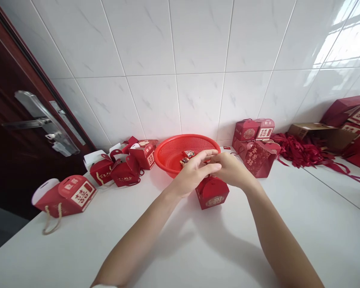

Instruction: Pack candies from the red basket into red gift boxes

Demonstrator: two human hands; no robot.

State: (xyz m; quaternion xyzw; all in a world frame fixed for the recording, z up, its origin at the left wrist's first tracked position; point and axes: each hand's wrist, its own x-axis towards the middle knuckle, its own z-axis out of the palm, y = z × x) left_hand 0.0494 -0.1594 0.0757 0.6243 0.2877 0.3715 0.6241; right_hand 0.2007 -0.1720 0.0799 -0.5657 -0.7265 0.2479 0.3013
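A small red candy box [213, 192] with a gold emblem on its front stands on the white table below my hands. My left hand [195, 170] is over the box's left side, its fingers bent toward the top and its thumb pointing right. From the right, my right hand [229, 168] meets it with fingers curled in and mostly hidden. The two hands cover the top of the box, so whatever they pinch there cannot be made out. Just behind sits a red plastic basket [171, 154] with a few wrapped candies [188, 154] inside.
Several red boxes [124, 172] stand at the left, one with a rope handle [52, 224] nearest the edge. More boxes [255, 148] are stacked at the right, beside a heap of dark red ribbons [300, 150] and a cardboard box [312, 130]. A tiled wall backs the table.
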